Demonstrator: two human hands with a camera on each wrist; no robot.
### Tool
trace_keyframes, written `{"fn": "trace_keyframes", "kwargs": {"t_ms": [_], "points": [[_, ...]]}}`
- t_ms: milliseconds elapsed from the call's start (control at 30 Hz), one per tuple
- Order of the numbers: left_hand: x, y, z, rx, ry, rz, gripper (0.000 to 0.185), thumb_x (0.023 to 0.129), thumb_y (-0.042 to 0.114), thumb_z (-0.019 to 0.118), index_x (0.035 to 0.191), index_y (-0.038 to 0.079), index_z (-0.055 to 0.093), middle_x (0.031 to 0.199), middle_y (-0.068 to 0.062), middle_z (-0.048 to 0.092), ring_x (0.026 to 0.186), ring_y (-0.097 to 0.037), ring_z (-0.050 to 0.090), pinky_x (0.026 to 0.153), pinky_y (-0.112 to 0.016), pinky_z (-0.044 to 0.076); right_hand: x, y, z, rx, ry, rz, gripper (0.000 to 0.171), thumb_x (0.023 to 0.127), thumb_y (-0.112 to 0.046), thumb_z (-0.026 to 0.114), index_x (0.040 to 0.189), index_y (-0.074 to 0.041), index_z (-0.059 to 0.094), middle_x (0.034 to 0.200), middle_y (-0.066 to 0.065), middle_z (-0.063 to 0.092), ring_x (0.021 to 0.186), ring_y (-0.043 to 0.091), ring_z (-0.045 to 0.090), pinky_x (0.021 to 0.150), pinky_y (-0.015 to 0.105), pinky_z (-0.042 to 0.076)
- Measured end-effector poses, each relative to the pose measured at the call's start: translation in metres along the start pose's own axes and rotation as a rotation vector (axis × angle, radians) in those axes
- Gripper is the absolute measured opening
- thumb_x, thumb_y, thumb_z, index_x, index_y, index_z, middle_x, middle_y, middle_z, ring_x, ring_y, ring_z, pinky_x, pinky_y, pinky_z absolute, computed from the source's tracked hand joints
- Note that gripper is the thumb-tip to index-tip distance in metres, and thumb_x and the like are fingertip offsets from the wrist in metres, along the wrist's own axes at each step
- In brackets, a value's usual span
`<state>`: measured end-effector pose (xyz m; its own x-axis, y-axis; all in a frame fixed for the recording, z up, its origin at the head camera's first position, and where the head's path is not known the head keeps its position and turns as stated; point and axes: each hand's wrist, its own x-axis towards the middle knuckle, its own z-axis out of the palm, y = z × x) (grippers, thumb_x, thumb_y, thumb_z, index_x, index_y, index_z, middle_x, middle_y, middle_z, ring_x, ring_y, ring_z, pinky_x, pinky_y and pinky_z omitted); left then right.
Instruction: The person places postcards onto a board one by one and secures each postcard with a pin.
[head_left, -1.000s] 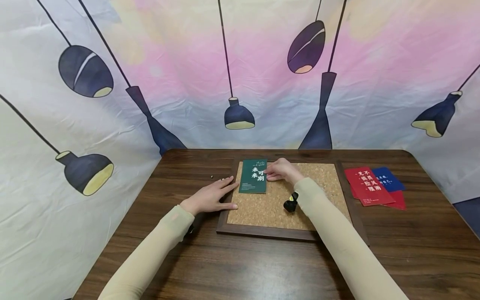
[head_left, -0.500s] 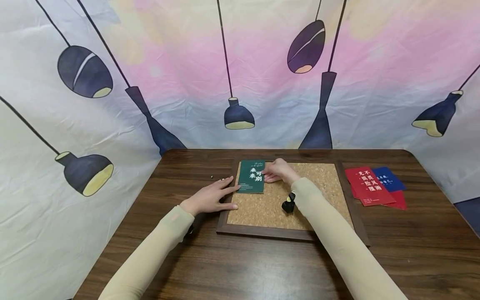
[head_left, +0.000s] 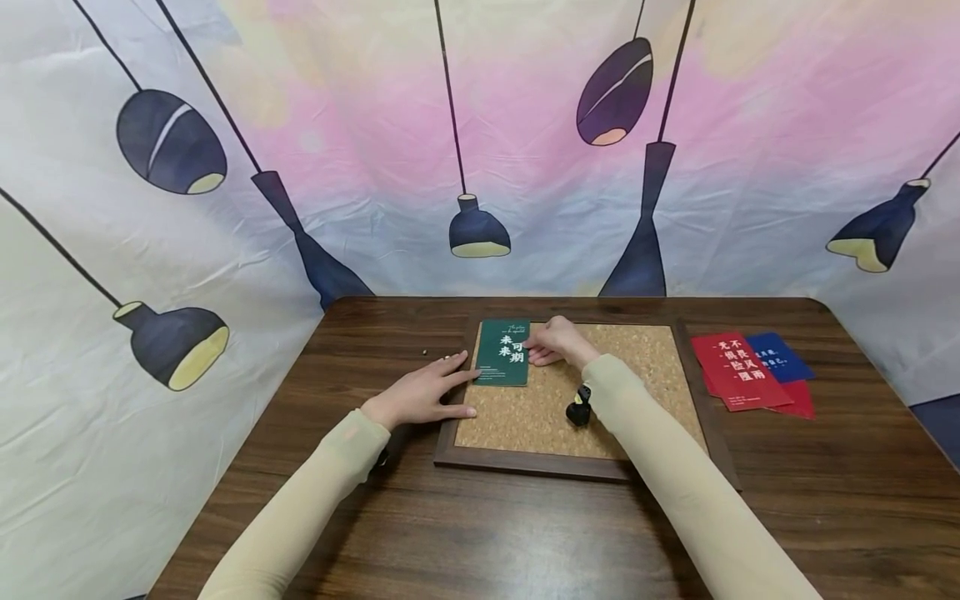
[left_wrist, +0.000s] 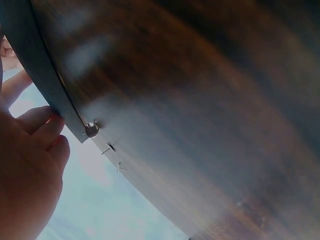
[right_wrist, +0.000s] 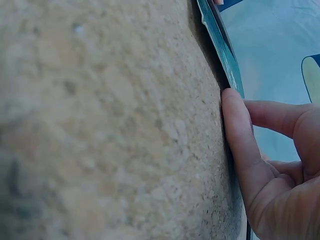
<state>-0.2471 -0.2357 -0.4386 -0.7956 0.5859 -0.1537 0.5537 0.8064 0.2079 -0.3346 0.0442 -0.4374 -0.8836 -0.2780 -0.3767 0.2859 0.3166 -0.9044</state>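
We keep our left hand [head_left: 420, 395] spread flat, palm down on the wooden table [head_left: 525, 533], its fingertips reaching over the dark frame of the cork board [head_left: 630, 383] to touch the near left edge of the green card [head_left: 504, 352]; laid out like this it seems to steady both board and card against sliding. Our right hand [head_left: 557, 342] sits just past the card's other edge, fingers curled and pressing the card's right side down onto the cork, so the card lies flat in the board's far left corner, caught between our two hands. From the right wrist view the fingers [right_wrist: 240, 135] lie along the card's thin edge where it meets the cork, which we judge keeps it square and flush. A few small pins [left_wrist: 92, 129] rest on the table just beyond our left fingertips, within easy reach. A small black object [head_left: 577, 408] sits under our right forearm, on the cork. Well off to the right of our right hand, red and blue cards [head_left: 750, 371] lie overlapped on the table.
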Motion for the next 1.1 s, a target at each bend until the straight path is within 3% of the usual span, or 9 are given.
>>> {"fn": "trace_keyframes", "kwargs": {"t_ms": [200, 700, 900, 1100], "points": [[0.002, 0.001, -0.001, 0.008, -0.003, -0.003, 0.079, 0.092, 0.072, 0.052, 0.157, 0.028, 0.039, 0.167, -0.009, 0.019, 0.151, -0.033, 0.022, 0.116, -0.053, 0.031, 0.0, -0.001, -0.002, -0.007, -0.001, -0.012, 0.027, 0.098, -0.005, 0.064, 0.119, 0.013, 0.065, 0.072, 0.009, 0.068, 0.058, 0.012, 0.067, 0.06, 0.026, 0.058], [0.0, 0.002, -0.001, 0.011, 0.003, 0.003, 0.079, 0.092, 0.072, 0.051, 0.156, 0.026, 0.041, 0.166, -0.011, 0.019, 0.151, -0.034, 0.023, 0.115, -0.054, 0.031, -0.004, 0.001, -0.003, 0.005, -0.033, -0.037, 0.025, 0.099, -0.006, 0.062, 0.116, 0.013, 0.066, 0.072, 0.01, 0.069, 0.058, 0.012, 0.068, 0.06, 0.026, 0.059], [-0.002, 0.002, 0.0, 0.002, 0.009, -0.002, 0.079, 0.092, 0.073, 0.051, 0.155, 0.026, 0.042, 0.166, -0.01, 0.02, 0.151, -0.034, 0.023, 0.115, -0.054, 0.032, -0.007, 0.003, -0.01, -0.01, -0.114, -0.048, 0.031, 0.101, -0.01, 0.061, 0.123, 0.01, 0.064, 0.083, 0.012, 0.071, 0.067, 0.015, 0.069, 0.067, 0.03, 0.06], [-0.003, 0.002, 0.0, -0.009, 0.012, 0.002, 0.079, 0.092, 0.072, 0.051, 0.155, 0.026, 0.042, 0.166, -0.011, 0.02, 0.151, -0.034, 0.022, 0.115, -0.054, 0.031, -0.016, -0.001, -0.017, -0.138, -0.067, -0.119, 0.031, 0.101, -0.012, 0.059, 0.126, 0.006, 0.064, 0.102, 0.017, 0.07, 0.077, 0.019, 0.068, 0.067, 0.032, 0.058]]}}
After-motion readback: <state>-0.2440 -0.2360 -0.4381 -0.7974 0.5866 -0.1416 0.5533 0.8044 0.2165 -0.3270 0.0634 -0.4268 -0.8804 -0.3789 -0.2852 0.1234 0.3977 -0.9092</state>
